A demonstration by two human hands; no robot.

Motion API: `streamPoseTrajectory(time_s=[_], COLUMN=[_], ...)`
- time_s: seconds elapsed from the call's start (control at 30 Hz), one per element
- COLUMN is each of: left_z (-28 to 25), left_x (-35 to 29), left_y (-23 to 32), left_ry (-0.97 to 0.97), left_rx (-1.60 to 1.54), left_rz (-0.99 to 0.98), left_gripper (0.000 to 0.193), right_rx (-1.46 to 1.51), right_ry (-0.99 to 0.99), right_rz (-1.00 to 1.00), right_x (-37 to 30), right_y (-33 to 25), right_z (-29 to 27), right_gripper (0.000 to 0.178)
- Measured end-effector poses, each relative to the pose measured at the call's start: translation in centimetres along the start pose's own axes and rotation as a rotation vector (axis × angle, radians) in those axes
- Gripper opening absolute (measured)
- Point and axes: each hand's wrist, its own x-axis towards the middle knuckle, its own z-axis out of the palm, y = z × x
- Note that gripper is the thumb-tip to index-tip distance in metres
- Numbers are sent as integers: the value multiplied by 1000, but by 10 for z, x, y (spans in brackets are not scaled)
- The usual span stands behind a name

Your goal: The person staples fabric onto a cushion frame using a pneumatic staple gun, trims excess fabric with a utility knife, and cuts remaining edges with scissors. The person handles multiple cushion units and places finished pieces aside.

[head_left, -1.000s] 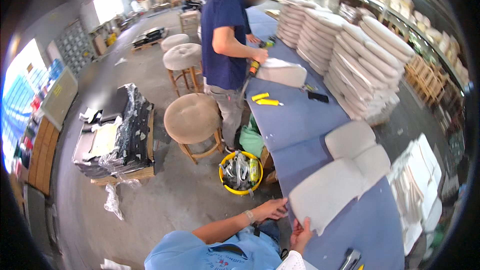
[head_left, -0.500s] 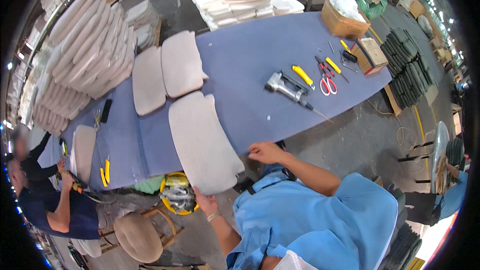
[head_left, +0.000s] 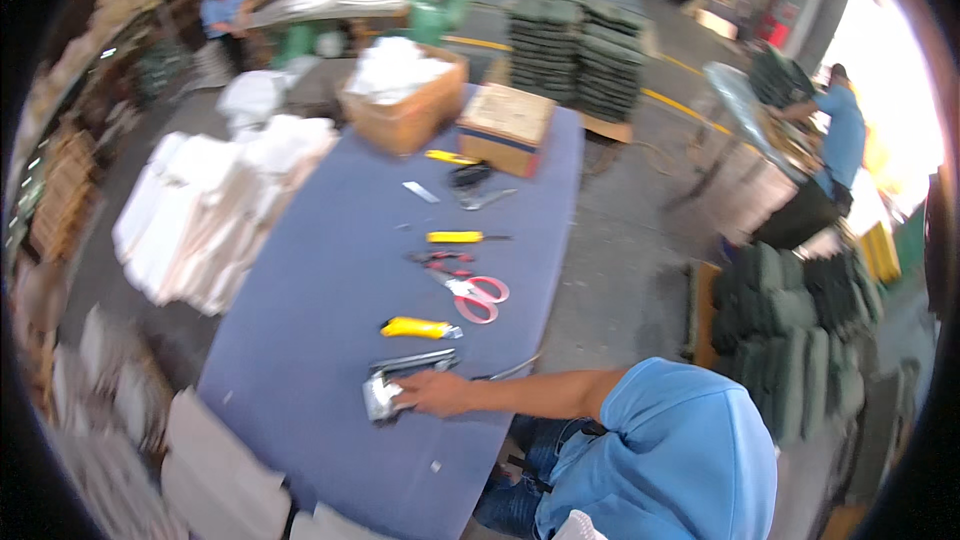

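My right hand [head_left: 438, 393] reaches across the blue-topped table from the right and lies over the handle of a silver and black air staple gun [head_left: 380, 398]. The fingers curl around the gun, though motion smears them a little. A hose runs from the gun toward the table's right edge. Just beyond it lies a yellow utility knife [head_left: 418, 328]. Red-handled scissors [head_left: 478, 302], red-handled pliers [head_left: 442, 262] and a yellow-handled screwdriver [head_left: 458, 237] follow farther up. My left hand is out of the picture.
A brown box with white stuffing [head_left: 400, 115] and a smaller carton [head_left: 508, 130] stand at the table's far end. Pale pads [head_left: 220, 465] show at lower left, white stacks [head_left: 215, 210] beyond the left edge. Dark green cushions [head_left: 790, 340] are piled right; a person [head_left: 842, 130] stands behind.
The view has swung to the right. My right hand has moved from the table's near edge onto the staple gun. My left hand, earlier at a pale pad's corner, has left the picture.
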Motion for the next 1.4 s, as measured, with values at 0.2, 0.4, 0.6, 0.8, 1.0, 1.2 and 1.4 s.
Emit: streamPoseTrajectory(time_s=[0.2,0.4,0.6,0.8,1.0,1.2,1.4], left_z=[26,28,34,20,18,13,5], left_x=[45,75,85,59,38,63,53], left_y=[72,92,95,119,123,69,127], left_ry=[-82,-80,-34,-16,63,-103,-30], left_rx=[141,220,229,40,-270,-211,-329], left_rz=[170,227,312,397,313,151,447], left_gripper=[43,47,51,54,51,35,29], right_rx=[-8,127,499,693,464,587,527], right_ry=[132,270,-83,29,-156,-166,-150], right_rz=[62,-7,-339,-374,-302,-401,-245], right_x=[18,91,102,46,16,34,24], right_y=[25,-18,-34,-47,-52,-69,-68], right_z=[-35,-24,53,52,32,50,28], right_gripper=[58,38,43,37,46,66,66])
